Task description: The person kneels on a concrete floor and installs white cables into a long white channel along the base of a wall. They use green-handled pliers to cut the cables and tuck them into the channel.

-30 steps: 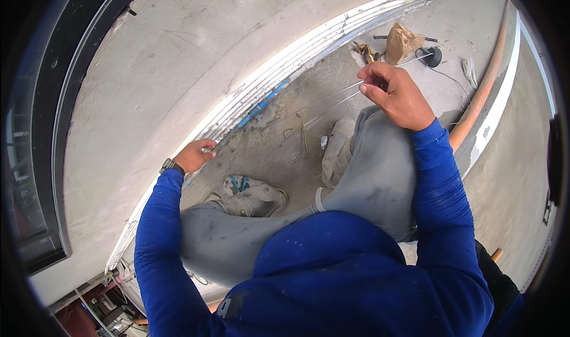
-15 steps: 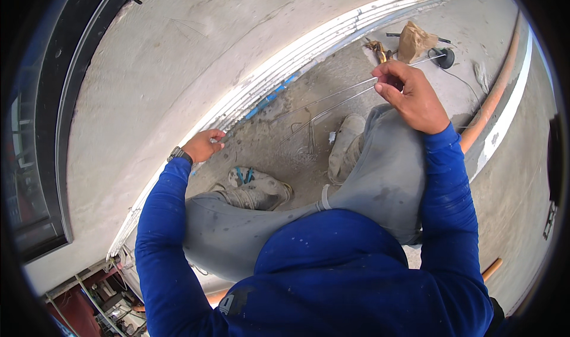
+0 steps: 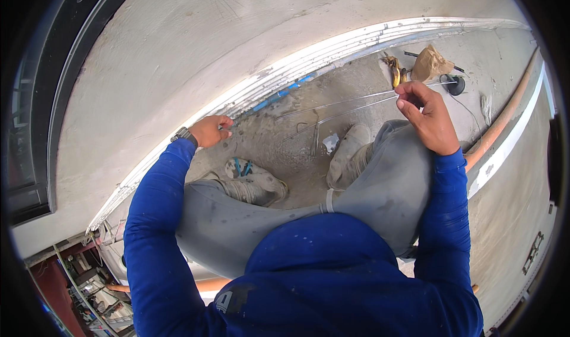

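Observation:
My right hand [image 3: 428, 116] is raised over my right knee, thumb and forefinger pinched on a thin metal wire [image 3: 356, 101]. Two pale strands run from these fingers down to the left, fading against the wet floor; another stretch leads right to a round black object [image 3: 456, 85]. At the far left, my left hand [image 3: 209, 131] is beside a bundle of white pipes [image 3: 261, 91], its fingers curled in with the thumb close to them. The upper strand points toward it, but anything between those fingers is too thin to make out.
Yellow-handled pliers [image 3: 396, 74] and a crumpled brown paper bag [image 3: 431, 64] lie on the floor beyond my right hand. Blue pipe pieces [image 3: 279, 94] run along the wall's foot. An orange pipe [image 3: 504, 117] curves along the right. My shoes [image 3: 255, 183] stand between the hands.
The view has shifted, so wall, pipes and bag appear lower. Both hands keep nearly the same pose, with the wire still in my right fingers and the hands slightly farther apart.

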Tool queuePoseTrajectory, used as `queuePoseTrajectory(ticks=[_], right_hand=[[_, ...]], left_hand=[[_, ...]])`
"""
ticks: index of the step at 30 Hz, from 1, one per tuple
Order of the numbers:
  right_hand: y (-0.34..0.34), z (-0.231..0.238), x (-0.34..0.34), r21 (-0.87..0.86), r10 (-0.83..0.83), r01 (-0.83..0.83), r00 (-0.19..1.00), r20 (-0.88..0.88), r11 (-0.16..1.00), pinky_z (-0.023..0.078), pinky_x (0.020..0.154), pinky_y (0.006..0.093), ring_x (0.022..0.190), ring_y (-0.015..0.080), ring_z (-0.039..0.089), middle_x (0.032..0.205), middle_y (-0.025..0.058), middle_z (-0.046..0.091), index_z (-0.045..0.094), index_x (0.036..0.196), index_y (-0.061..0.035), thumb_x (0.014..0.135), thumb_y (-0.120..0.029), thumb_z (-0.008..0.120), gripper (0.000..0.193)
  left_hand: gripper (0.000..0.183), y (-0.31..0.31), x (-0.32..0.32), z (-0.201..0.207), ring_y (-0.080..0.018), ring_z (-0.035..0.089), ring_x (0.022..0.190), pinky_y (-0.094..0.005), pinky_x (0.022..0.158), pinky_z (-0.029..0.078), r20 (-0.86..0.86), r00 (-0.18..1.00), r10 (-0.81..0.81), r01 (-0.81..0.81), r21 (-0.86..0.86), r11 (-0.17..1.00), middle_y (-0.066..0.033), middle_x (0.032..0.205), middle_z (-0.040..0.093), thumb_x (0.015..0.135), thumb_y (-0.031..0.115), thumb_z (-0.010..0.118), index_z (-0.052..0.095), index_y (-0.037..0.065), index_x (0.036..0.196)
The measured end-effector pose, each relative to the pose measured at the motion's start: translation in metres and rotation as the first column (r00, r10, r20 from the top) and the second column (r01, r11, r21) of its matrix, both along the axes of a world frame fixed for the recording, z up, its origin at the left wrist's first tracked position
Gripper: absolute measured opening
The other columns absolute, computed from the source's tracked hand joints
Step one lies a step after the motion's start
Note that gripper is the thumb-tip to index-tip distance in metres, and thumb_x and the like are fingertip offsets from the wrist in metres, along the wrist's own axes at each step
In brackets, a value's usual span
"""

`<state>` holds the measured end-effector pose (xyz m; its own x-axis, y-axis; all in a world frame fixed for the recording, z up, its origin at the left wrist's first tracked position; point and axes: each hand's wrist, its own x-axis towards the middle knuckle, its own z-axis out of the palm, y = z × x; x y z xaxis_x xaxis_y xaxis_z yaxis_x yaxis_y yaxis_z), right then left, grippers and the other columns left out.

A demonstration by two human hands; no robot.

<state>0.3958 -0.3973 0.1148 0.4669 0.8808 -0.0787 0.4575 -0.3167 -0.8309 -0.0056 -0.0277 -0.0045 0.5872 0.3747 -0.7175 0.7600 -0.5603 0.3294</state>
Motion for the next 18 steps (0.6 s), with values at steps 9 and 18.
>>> queuePoseTrajectory(ticks=[9, 18], right_hand=[[0.0047, -0.0048, -0.0029, 0.014, -0.018, 0.018, 1.0, -0.007, 1.0, 0.051, 0.076, 0.0265, 0.083, 0.0098, 0.059, 0.091, 0.0048, 0.067, 0.066, 0.113, 0.0048, 0.097, -0.007, 0.07, 0.02], [0.0057, -0.0059, -0.0053, 0.014, -0.004, 0.005, 0.998, -0.061, 1.0, 0.047, 0.075, 0.0238, 0.082, 0.0074, 0.055, 0.091, 0.001, 0.062, 0.065, 0.115, 0.0033, 0.098, -0.006, 0.067, 0.019]], left_hand=[[0.055, 0.0008, -0.0019, 0.0019, -0.0324, 0.062, 0.128, -0.0421, 0.107, 0.048, 0.009, 0.999, -0.047, 0.047, 0.039, 0.998, -0.0143, 0.138, 0.065, 0.096, 0.038, 0.069, 0.061, 0.011, 0.143], [0.054, -0.001, -0.0016, -0.0021, -0.0315, 0.062, 0.128, -0.0426, 0.107, 0.049, -0.009, 0.997, -0.075, 0.076, 0.089, 0.993, -0.0127, 0.137, 0.066, 0.096, 0.037, 0.071, 0.06, 0.011, 0.143]])
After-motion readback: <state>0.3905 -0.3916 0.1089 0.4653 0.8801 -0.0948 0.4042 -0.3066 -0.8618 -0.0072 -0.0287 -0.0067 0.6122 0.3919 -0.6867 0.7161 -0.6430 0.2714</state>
